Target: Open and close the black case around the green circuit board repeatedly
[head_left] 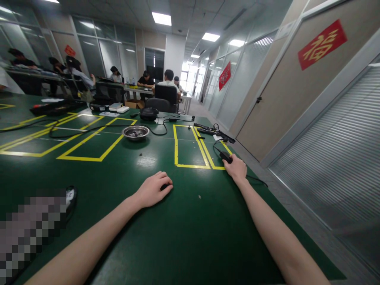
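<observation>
My left hand (153,190) rests on the green table (178,237) with its fingers curled over a small dark object (165,186) that is mostly hidden. My right hand (236,168) reaches toward the table's right edge and its fingers close on a small black device (225,156) with a black cable (216,147) running from it. That device lies at the corner of a yellow tape rectangle (190,148).
A metal bowl (135,132) with small parts stands mid-table. Black cables (89,130), a black pouch (149,114) and dark tools (213,131) lie farther back. Several people sit at desks beyond. A dark object (71,196) lies at the left. A wall runs along the right.
</observation>
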### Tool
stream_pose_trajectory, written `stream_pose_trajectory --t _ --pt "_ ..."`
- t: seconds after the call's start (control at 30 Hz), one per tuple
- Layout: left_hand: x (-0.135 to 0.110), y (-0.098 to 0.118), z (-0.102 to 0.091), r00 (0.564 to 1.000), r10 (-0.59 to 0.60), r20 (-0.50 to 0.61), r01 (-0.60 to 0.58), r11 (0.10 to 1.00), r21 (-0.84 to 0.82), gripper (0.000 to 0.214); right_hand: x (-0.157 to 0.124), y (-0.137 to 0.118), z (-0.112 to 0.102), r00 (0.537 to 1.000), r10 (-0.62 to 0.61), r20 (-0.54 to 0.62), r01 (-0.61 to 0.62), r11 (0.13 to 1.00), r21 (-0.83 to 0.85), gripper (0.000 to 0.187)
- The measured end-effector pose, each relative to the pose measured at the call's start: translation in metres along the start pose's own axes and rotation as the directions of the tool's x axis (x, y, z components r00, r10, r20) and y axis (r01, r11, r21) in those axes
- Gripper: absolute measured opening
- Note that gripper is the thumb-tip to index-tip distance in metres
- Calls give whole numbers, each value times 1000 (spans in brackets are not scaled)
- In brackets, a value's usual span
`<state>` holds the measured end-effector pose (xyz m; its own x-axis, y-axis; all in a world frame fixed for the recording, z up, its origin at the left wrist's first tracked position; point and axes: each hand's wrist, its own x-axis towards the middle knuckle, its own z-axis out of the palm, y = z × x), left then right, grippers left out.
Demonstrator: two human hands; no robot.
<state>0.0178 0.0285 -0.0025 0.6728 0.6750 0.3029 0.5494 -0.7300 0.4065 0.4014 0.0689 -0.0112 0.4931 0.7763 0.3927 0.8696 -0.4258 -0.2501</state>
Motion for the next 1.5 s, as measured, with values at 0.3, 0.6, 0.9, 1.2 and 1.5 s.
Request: stream_pose_trajectory --t 0.3,0.6,0.9,1.2,1.5 --pt "-1 -2 2 1000 -10 3 10 1000 -20 17 -4 4 -4 998 -44 52 45 999 -24 31" --pt "-1 -5 3 1000 3 -4 -3 1000 -23 19 -12 3 -8 997 -56 60 57 998 -20 27" --pt "-1 -3 1 1000 -24 3 24 999 -39 17 -7 11 4 1000 -12 -23 15 988 154 32" --pt "0 1 0 999 -42 10 42 999 -27 20 8 31 18 984 172 -36 -162 967 194 46" --pt "0 -2 3 1000 -23 -3 23 999 -30 25 8 34 17 992 105 -63 -89 971 222 44"
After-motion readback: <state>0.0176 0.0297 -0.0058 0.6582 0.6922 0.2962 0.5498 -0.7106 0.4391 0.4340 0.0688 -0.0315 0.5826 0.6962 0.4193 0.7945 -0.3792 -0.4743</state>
